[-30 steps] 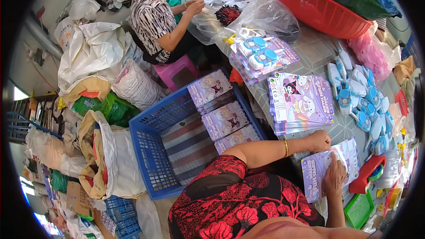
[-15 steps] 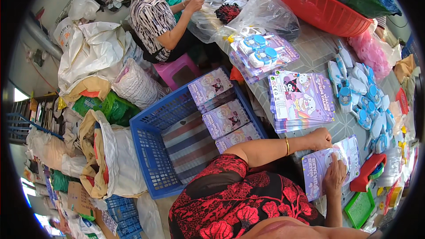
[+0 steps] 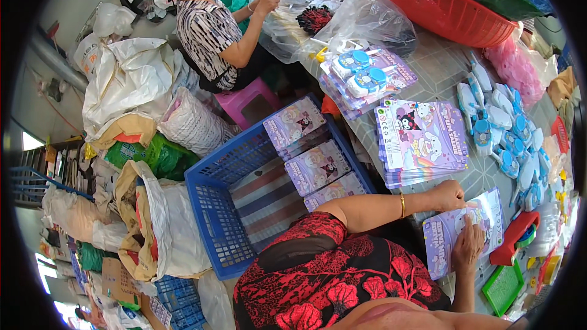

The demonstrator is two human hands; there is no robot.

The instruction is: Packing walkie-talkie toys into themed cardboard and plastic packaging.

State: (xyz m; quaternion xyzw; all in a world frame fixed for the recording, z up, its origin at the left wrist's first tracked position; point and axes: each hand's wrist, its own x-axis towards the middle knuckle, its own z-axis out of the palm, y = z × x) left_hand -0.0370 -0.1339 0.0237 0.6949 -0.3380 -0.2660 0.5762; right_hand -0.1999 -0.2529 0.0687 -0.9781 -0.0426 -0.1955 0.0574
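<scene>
A purple printed card (image 3: pixel 439 238) with cartoon figures lies on the table before me, its paler right side shiny. At its upper edge my left hand (image 3: pixel 448 195) is curled into a fist; what its fingers hold, if anything, is hidden. My right hand (image 3: pixel 468 245) rests on the middle of the card with its fingers stretched out over the printed face. Just beyond my left hand stands a stack of similar purple cards (image 3: pixel 425 137). To the right lie several blue-and-white toy walkie-talkies (image 3: pixel 507 162) in a loose heap.
A blue plastic crate (image 3: pixel 211 232) at my left holds stacks of purple cards (image 3: pixel 318 165). More cards carry two walkie-talkies (image 3: pixel 370 79) farther back. A red tape dispenser (image 3: pixel 509 244) and green tray (image 3: pixel 503 287) are at right. Across the table, a co-worker (image 3: pixel 211 40) sits by a clear bag (image 3: pixel 385 21).
The whole view has shifted slightly. Both hands stay at the same card, with the right hand's fingers moved only a little on it.
</scene>
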